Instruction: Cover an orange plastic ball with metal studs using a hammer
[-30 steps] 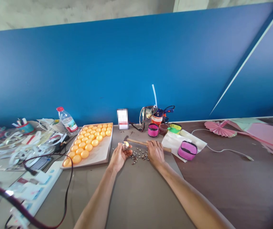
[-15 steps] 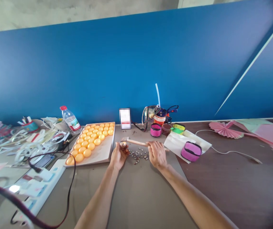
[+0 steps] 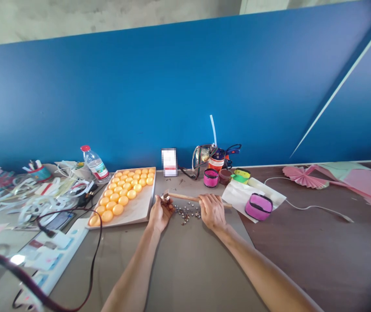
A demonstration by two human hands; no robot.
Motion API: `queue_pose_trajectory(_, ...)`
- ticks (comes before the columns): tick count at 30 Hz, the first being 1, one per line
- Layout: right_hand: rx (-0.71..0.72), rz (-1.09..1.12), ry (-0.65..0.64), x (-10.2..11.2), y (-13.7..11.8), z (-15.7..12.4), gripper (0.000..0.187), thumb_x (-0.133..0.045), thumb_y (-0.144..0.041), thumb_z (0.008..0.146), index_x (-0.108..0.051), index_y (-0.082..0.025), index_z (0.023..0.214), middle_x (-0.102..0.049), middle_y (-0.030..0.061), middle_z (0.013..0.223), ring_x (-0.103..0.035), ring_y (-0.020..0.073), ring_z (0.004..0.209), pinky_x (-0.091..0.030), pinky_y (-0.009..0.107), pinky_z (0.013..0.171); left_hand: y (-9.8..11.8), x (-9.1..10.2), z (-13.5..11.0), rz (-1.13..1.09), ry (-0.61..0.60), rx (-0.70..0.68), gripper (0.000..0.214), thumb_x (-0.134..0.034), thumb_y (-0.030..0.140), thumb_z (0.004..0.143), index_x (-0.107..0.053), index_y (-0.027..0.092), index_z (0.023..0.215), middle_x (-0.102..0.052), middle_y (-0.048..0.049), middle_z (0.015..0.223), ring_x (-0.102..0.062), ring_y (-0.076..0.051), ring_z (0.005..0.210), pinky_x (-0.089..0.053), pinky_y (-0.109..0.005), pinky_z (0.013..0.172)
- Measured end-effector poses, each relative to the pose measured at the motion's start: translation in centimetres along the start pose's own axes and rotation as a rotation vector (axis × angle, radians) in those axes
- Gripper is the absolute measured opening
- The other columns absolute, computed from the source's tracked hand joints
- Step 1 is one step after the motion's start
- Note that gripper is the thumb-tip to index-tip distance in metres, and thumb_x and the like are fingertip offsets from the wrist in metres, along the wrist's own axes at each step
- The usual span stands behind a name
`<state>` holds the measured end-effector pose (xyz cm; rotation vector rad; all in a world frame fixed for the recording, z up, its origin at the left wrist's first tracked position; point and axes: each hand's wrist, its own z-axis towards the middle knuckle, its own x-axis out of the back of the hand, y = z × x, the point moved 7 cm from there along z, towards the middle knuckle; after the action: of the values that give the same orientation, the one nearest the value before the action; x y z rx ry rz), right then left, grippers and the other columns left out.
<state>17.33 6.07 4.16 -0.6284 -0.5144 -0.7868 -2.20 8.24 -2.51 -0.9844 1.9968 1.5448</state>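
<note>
My left hand (image 3: pixel 161 216) is closed, with its fingers curled round a small shiny metallic piece (image 3: pixel 165 198) that shows at the fingertips. Its exact kind is too small to make out. My right hand (image 3: pixel 213 211) grips a slim wooden-handled tool (image 3: pixel 183 197) from above, fingers wrapped round the handle. The tool lies nearly level, pointing left, and its head meets or overlaps the shiny piece; blur hides the head's shape. Between my hands, several small silvery bead-like pieces (image 3: pixel 185 213) are scattered on the grey mat (image 3: pixel 188 260).
Left of my hands stands a shallow white box (image 3: pixel 140 207) of orange balls (image 3: pixel 123 200), with a water bottle (image 3: pixel 96 164) behind. A power strip (image 3: pixel 60 255) and cables lie nearer left. Pink round cases (image 3: pixel 259 206), white paper (image 3: pixel 237 195) and a white cable (image 3: pixel 318 208) are on the right.
The tool's head has dipped slightly toward the shiny piece in my left hand. Both hands keep their grips, and the scattered pieces lie as before.
</note>
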Motion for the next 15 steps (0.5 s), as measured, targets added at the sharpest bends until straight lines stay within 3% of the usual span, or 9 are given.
queue_pose_trajectory(15, 0.020, 0.043, -0.004, -0.21, -0.02, -0.12, 0.024, -0.036, -0.019, 0.089, -0.058, -0.017, 0.097, -0.062, 0.0071, 0.086, -0.052, 0.0183, 0.081, -0.031, 0.033, 0.078, 0.26, -0.64, -0.21, 0.001, -0.074, -0.030, 0.035, -0.051, 0.045, 0.082, -0.056, 0.013, 0.069, -0.058, -0.0047, 0.064, -0.048, -0.010, 0.050, -0.044, -0.025, 0.053)
